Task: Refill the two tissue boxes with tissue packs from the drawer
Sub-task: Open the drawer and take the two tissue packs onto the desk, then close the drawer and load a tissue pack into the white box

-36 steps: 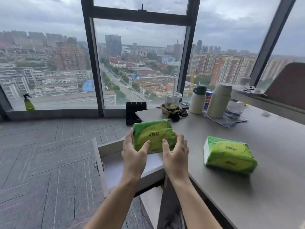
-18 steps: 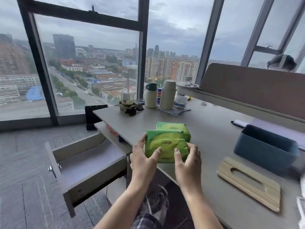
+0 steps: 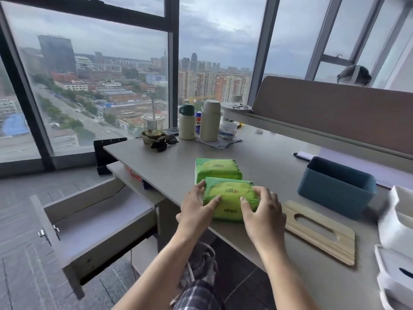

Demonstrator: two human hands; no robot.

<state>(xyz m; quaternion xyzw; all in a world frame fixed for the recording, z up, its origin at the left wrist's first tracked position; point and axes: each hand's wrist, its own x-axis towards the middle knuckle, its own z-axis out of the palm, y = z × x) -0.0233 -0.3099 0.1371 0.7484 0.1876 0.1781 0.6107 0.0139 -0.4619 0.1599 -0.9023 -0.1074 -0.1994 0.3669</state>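
A person's left hand (image 3: 196,211) and right hand (image 3: 261,211) clasp a green tissue pack (image 3: 230,198), fingers curled around its ends, at the counter (image 3: 257,157) edge. It touches a second pack (image 3: 218,168), probably staging both for the open blue box (image 3: 335,189) nearby.

White plastic tissue box (image 3: 395,222) at right is blurry & cut off by edge; far green tissue pack (image 3: 218,168) partly hidden behind near one.
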